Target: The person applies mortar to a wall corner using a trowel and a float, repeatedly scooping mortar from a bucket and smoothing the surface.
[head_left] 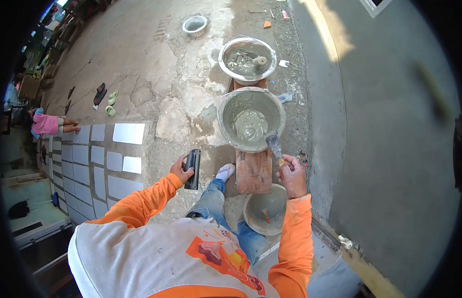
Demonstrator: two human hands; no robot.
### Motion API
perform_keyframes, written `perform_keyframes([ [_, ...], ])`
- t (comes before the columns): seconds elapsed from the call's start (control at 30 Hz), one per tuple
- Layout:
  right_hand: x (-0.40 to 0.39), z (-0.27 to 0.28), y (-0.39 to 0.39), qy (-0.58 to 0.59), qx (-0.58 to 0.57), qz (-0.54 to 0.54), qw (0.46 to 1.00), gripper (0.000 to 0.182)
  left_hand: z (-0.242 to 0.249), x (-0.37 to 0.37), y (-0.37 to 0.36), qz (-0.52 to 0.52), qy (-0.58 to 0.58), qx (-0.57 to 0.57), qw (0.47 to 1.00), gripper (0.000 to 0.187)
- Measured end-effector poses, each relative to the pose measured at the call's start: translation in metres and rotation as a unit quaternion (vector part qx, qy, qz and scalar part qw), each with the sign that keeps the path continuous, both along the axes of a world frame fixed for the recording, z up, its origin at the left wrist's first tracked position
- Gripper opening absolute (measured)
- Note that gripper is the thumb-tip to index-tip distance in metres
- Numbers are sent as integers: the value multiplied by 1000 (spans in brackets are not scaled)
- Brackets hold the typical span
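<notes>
My left hand (pixel 180 170) is closed around a dark rectangular plastering trowel (pixel 193 171), held out over the ground left of the buckets. In my right hand (pixel 293 179) a putty knife (pixel 274 145) is gripped by its handle. Its smeared blade points forward and overlaps the near right rim of a bucket of wet grey mortar (pixel 222 116). The bucket rests on a wooden plank stand (pixel 253 174). Behind it is a basin (pixel 222 64) with more mortar and a round-ended tool handle (pixel 259 60) in it.
A bucket (pixel 249 218) with a small reddish tool inside stands near my legs. A plastered wall (pixel 390 149) runs along the right. Pale tiles (pixel 115 161) cover the ground at left, where a person in pink (pixel 46 124) is. Sandals (pixel 111 103) and a small pail (pixel 195 33) lie farther off.
</notes>
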State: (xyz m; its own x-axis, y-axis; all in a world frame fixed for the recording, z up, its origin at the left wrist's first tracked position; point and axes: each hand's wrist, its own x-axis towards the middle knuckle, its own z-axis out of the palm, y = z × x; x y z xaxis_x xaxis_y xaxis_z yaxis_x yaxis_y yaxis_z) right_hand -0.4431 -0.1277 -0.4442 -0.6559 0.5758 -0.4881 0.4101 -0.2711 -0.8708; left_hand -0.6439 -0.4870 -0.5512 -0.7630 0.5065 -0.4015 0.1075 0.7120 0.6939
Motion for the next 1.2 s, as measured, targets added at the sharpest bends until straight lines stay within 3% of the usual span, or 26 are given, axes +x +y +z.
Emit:
perform_keyframes([
  [0.03, -35, 3, 9, -6, 5, 12, 1000, 28, -25, -11, -22, 53, 5, -25, 998, 68],
  [0.13, -149, 7, 35, 10, 214, 105, 971, 30, -82, -27, -78, 206, -14, -85, 975, 65],
  [0.27, -290, -13, 55, -41, 351, 152, 923, 31, -157, -2, -171, 293, -8, -129, 947, 64],
  [0.33, -347, -31, 64, -60, 374, 161, 912, 31, -160, 16, -195, 329, -76, -156, 928, 64],
  [0.43, -414, -73, 83, -138, 396, 196, 886, 30, -184, 52, -232, 352, -56, -182, 916, 67],
  [0.5, -446, -95, 96, -212, 466, 223, 829, 27, -158, 66, -229, 395, -72, -166, 901, 69],
  [0.6, -481, -119, 113, -300, 474, 264, 785, 30, -145, 87, -235, 412, -94, -194, 885, 69],
  [0.73, -500, -136, 128, -319, 460, 283, 779, 28, -163, 119, -259, 438, -120, -174, 874, 68],
  [0.8, -504, -140, 136, -300, 440, 281, 799, 28, -151, 121, -247, 455, -143, -217, 851, 67],
  [0.87, -502, -127, 136, -266, 448, 329, 787, 28, -179, 133, -257, 451, -119, -188, 864, 67],
  [0.93, -504, -142, 141, -240, 453, 334, 791, 29, -152, 110, -229, 474, -147, -140, 857, 67],
  [1.07, -507, -141, 141, -249, 434, 315, 807, 30, -161, 92, -220, 432, -132, -163, 877, 68],
  [1.13, -504, -146, 140, -229, 401, 332, 823, 31, -154, 84, -209, 500, -164, -55, 849, 70],
  [1.2, -501, -153, 137, -250, 390, 326, 824, 35, -174, 94, -223, 467, -121, -79, 872, 70],
])
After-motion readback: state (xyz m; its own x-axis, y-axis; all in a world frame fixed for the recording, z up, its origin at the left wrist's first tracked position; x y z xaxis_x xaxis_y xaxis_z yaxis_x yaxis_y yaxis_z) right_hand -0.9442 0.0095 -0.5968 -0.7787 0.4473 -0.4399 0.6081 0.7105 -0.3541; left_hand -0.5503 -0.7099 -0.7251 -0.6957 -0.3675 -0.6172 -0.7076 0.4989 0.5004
